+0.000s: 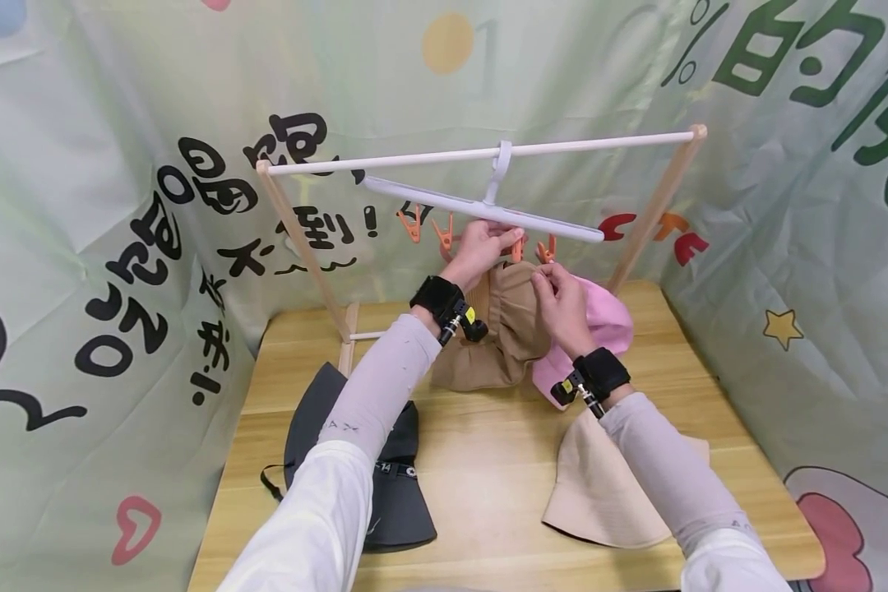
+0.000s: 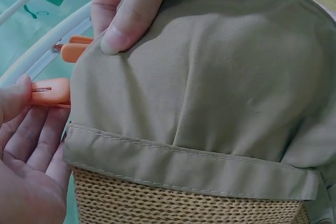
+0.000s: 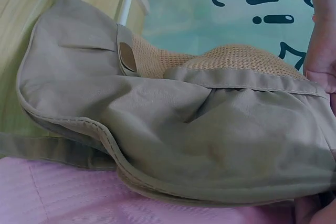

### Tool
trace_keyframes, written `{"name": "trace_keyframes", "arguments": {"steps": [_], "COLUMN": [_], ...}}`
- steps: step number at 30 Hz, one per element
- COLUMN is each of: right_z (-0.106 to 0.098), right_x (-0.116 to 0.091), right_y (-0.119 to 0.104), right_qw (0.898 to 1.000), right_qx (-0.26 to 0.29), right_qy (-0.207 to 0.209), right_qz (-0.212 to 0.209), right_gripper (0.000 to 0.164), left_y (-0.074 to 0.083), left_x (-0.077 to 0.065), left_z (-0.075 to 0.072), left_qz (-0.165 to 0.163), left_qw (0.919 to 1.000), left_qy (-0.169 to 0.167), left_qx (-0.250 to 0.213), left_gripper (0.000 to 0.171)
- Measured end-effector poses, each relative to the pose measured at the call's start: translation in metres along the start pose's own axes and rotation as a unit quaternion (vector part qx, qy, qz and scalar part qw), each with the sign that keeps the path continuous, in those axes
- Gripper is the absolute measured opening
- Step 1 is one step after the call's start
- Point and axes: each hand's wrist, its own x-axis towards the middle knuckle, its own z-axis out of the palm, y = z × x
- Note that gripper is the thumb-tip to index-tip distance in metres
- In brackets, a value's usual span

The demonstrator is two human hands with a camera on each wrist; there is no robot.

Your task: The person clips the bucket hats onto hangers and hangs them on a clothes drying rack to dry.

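Marked “14” on band (image 1: pixel 395 470) of dark hat (image 1: pixel 403 518), “倒!” on backdrop (image 1: pixel 355 74). Pinching orange clip (image 1: pixel 518 250) with left hand (image 1: pixel 479 250) and, below hanger (image 1: pixel 429 196), brown hat (image 1: pixel 516 329) by its edge with right hand (image 1: pixel 565 308), overlapping pink hat (image 1: pixel 611 319). Showing tabletop (image 1: pixel 488 485) between dark hat and beige hat (image 1: pixel 603 493).

Brown hat (image 3: pixel 236 135), pink fabric (image 3: pixel 79 192) alongside

The brown hat (image 1: pixel 514 321) is matt cloth and mesh.
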Motion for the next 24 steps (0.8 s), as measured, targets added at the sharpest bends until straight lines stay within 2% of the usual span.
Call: {"name": "trace_keyframes", "arguments": {"steps": [9,16,24], "right_z": [0.002,0.004,0.005], "right_x": [0.005,0.017,0.023], "right_y": [-0.006,-0.011,-0.014], "right_qw": [1.0,0.998,0.997], "right_qx": [-0.013,-0.055,-0.077], "right_qy": [-0.007,0.003,0.01], "right_qz": [-0.002,-0.01,-0.007], "right_gripper": [0.013,0.014,0.015], "left_y": [0.0,-0.001,-0.004], "left_x": [-0.001,-0.001,0.002], "left_z": [0.0,-0.002,-0.004], "left_qz": [-0.001,0.005,0.025], "left_qw": [0.9997,0.9995,0.9986], "left_qy": [-0.018,-0.03,-0.042], "left_qx": [-0.015,0.007,0.019], "left_gripper": [0.024,0.026,0.023]}}
